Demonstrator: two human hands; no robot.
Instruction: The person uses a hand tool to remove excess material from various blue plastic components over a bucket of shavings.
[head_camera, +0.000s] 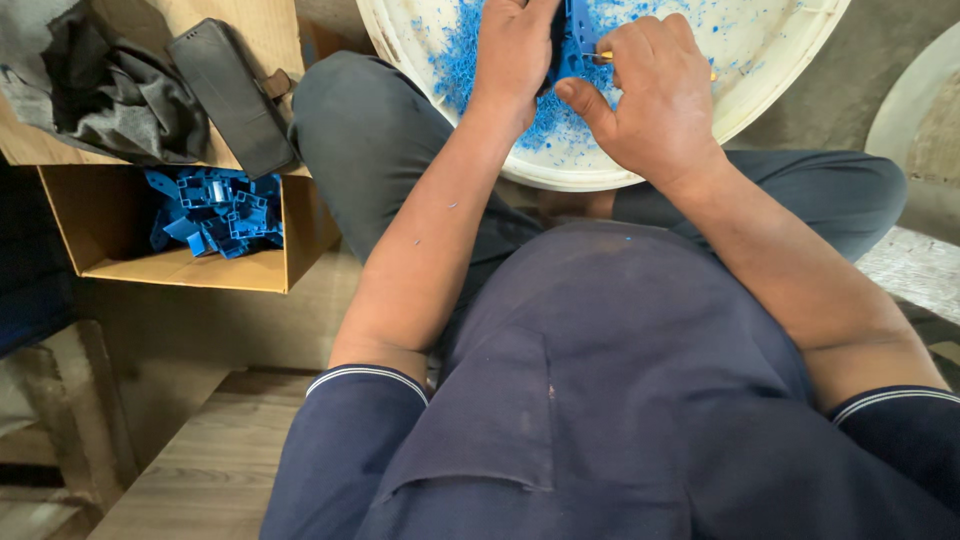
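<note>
A blue plastic part (578, 35) stands over a wide white basin (770, 80) that rests on my lap. My left hand (512, 55) grips the part from the left side. My right hand (655, 95) is closed around a small tool with a yellowish handle (606, 57), its tip against the part. Blue plastic shavings (460, 60) lie scattered across the basin's bottom. Most of the tool is hidden inside my fist.
A cardboard box (180, 270) at the left holds several blue plastic parts (215, 210). On its flap lie a black case (230, 95) and dark grey cloth (110, 90). Wooden planks (200, 460) run below. Another pale basin rim (910, 100) shows at right.
</note>
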